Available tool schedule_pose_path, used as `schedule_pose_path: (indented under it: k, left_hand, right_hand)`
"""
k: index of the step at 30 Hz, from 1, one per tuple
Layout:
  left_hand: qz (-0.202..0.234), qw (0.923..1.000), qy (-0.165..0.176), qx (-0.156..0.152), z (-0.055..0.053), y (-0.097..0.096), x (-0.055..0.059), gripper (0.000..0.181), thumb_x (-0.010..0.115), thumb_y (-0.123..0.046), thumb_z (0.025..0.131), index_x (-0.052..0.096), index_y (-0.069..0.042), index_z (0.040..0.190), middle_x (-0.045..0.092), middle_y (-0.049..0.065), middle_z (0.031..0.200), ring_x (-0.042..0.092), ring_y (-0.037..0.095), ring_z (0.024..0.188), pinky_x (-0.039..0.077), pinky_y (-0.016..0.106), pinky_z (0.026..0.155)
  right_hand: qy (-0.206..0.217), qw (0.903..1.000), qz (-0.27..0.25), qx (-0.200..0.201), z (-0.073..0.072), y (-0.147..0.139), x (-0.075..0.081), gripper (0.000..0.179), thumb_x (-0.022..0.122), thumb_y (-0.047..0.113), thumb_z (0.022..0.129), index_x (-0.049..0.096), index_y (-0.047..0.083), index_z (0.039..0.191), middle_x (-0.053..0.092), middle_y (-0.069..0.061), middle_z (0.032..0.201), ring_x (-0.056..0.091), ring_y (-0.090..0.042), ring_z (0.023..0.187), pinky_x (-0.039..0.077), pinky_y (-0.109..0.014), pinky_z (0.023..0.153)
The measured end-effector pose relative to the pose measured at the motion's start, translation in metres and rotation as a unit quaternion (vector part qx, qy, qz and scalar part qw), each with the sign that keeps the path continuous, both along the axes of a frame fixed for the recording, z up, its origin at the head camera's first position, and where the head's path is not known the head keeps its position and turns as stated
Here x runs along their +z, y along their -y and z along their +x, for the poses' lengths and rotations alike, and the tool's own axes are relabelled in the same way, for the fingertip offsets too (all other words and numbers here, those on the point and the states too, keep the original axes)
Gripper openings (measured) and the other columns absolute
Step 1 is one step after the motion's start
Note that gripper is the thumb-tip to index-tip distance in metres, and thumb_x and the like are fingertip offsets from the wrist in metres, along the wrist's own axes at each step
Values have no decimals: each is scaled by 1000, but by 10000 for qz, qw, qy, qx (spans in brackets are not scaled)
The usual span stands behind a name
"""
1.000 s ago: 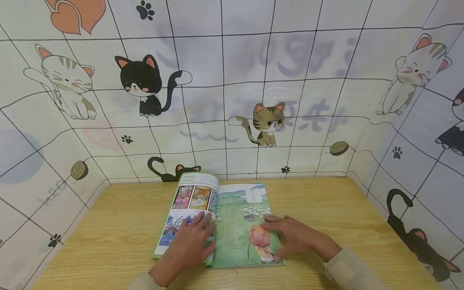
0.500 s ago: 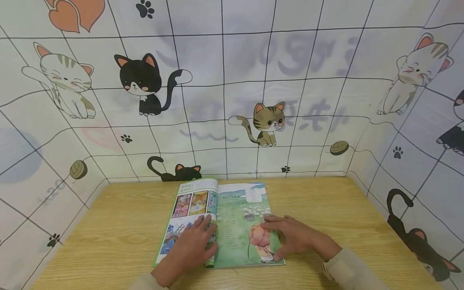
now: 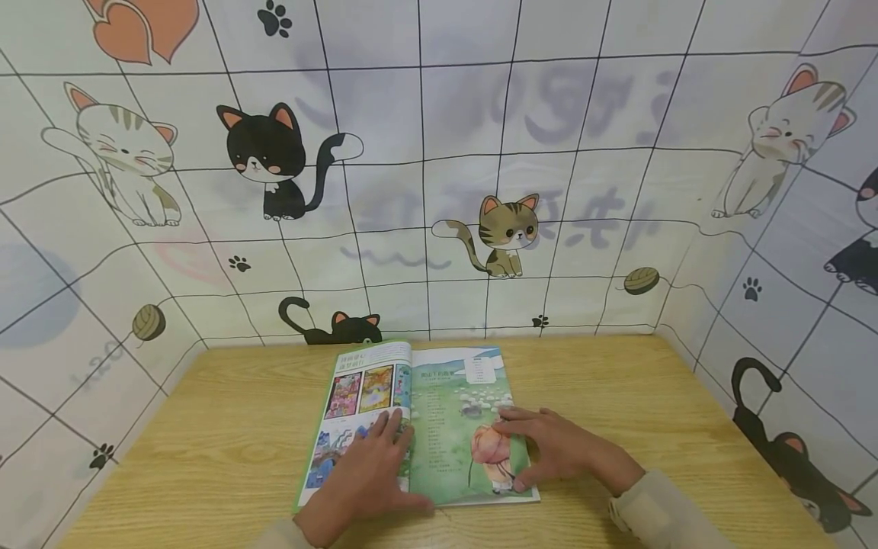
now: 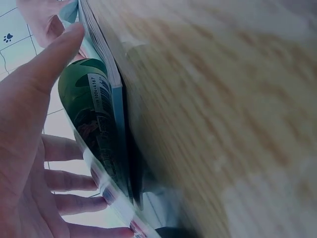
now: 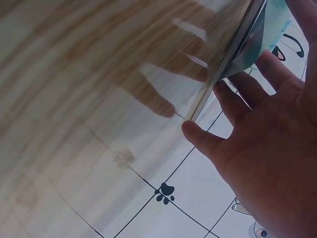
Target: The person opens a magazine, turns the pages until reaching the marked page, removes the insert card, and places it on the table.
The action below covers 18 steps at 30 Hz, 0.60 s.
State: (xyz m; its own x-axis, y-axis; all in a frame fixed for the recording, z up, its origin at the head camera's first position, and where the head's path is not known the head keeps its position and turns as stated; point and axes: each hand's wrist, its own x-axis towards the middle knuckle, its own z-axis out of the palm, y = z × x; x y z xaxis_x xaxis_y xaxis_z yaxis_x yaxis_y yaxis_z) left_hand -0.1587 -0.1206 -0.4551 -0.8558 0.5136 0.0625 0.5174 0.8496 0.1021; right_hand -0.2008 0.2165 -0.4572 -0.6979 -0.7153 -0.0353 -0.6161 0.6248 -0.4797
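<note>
An open picture magazine lies on the table; its left page [image 3: 366, 381] shows colourful illustrations, and its right page [image 3: 446, 427] is green with a pink flower. My left hand [image 3: 370, 469] rests with straight, spread fingers on the lower left page, thumb reaching past the spine at the bottom edge. In the left wrist view, the left part bulges up, showing a rolled green cover [image 4: 96, 99] with a barcode beneath. My right hand [image 3: 559, 446] rests at the right page's outer edge, fingers loosely bent. In the right wrist view, one fingertip [image 5: 190, 129] meets the page edges.
The wooden table [image 3: 226, 427] runs back to a white gridded wall covering [image 3: 425, 152] printed with cartoon cats, paw prints and yarn balls. Similar covering encloses the left and right sides. The tabletop is glossy and shows reflections in the right wrist view.
The raised left page has come down and towards me. My left hand has shifted slightly right and nearer, its thumb now stretched across the spine. The right hand stays almost still.
</note>
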Motion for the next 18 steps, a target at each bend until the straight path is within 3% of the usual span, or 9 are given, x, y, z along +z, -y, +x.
schedule_pose_path:
  k: [18]
  left_hand:
    - [-198,9998,-48,17,1,-3,1,113,63,-87,64,54,-6,141,42,21,151,42,43,137,46,66,92]
  right_hand:
    - [121,9994,27,-332,2,4,0,81,69,65,80,57,15,142,44,-11,153,40,-34,140,27,-68,106]
